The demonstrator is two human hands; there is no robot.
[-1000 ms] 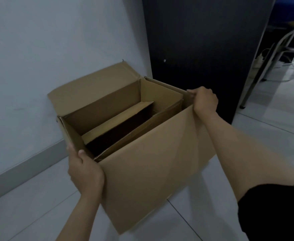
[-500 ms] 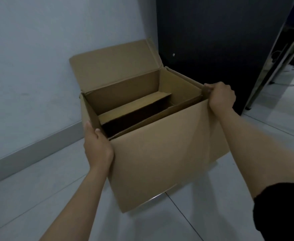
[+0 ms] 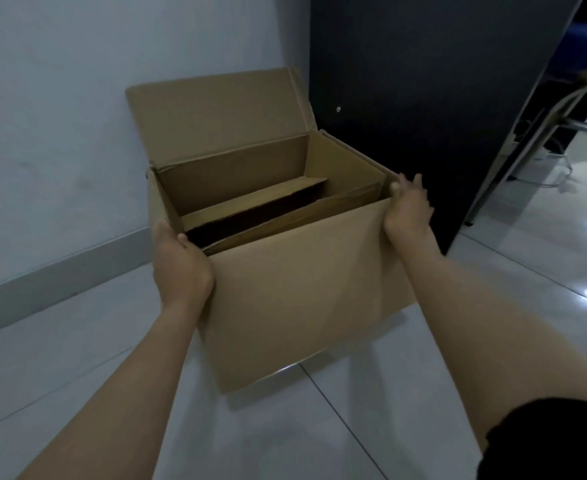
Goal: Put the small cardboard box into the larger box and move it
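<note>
The larger cardboard box (image 3: 306, 292) rests on the tiled floor near the wall, its top open and its back flap standing against the wall. Inside it lies the small cardboard box (image 3: 250, 206), open and dark within, along the back side. My left hand (image 3: 179, 261) grips the larger box's near left corner, thumb over the rim. My right hand (image 3: 408, 209) is at the near right corner with its fingers lifting off the rim.
A pale wall with a grey skirting board (image 3: 60, 271) runs behind the box. A tall black cabinet (image 3: 423, 98) stands right beside it. A metal chair frame (image 3: 562, 116) and cables lie at the far right. Glossy white floor tiles (image 3: 285, 438) spread in front.
The larger box has gone down and away from me to the floor by the wall and cabinet. My right hand's fingers have loosened from the corner.
</note>
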